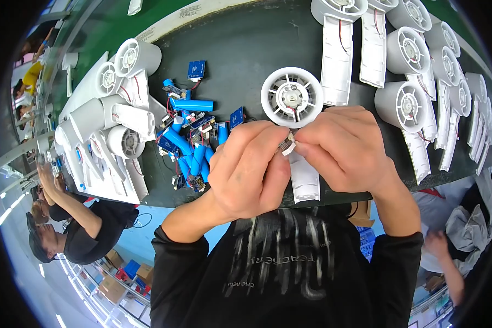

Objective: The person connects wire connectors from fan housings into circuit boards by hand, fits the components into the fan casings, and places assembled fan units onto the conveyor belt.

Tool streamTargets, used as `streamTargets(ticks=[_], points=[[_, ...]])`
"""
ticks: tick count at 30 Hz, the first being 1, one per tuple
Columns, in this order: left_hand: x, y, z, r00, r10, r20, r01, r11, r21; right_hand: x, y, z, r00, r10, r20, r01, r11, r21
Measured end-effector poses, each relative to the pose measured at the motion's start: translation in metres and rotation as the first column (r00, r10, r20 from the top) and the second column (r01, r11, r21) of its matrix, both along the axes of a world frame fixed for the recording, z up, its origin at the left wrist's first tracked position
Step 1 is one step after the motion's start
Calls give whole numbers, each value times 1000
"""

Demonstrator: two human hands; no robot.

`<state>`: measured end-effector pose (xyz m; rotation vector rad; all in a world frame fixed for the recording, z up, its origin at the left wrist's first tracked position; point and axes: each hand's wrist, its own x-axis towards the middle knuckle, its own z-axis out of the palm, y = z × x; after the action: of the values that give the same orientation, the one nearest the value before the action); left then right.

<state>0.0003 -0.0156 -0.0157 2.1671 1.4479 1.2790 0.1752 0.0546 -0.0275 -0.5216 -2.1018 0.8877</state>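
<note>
While both hands meet over the near edge of a dark green work table (229, 41), their fingertips close together on a small dark electronic piece with a white end (287, 145). The left hand (250, 169) pinches it between thumb and curled forefinger; the right hand (345, 148) pinches from the other side, its fingers narrow too. Exactly which part each hand grips is too small and covered to tell.

The piece sits just below the rim of a round white plastic fan housing with a spoked face (266, 98), above the open white trough-shaped plastic handle (305, 183) that stretches toward the person. A thin lead shows at the fan's hub; whether it runs to the piece is hidden by the fingers.

If the two hands pull unevenly, a fine wire or joint could tear loose, I judge. Too hard a squeeze might bend the piece's small parts, and a slip could drop it into the handle or off the nearby table edge. Left of the hands, a loose heap of blue cylindrical battery cells with boards and wires (193, 105) lies close to the left wrist; a sideways sweep might snag a lead or, should bare contacts touch, short a cell.
</note>
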Motion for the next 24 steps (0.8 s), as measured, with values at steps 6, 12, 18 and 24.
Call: streamTargets(ticks=[6, 12, 18, 24], points=[[-2, 0, -1, 1000, -24, 15, 24, 1000, 10, 0, 0, 1, 999, 42, 9, -41, 998, -48], [-1, -9, 1, 999, -29, 41, 33, 995, -95, -2, -5, -1, 1000, 18, 3, -18, 998, -56], [-2, 2, -3, 997, -22, 73, 21, 1000, 24, -5, -5, 2, 1000, -4, -14, 3, 999, -49], [5, 1, 11, 948, 185, 258, -129, 967, -219, -5, -31, 36, 839, -193, 509, 375, 882, -284]])
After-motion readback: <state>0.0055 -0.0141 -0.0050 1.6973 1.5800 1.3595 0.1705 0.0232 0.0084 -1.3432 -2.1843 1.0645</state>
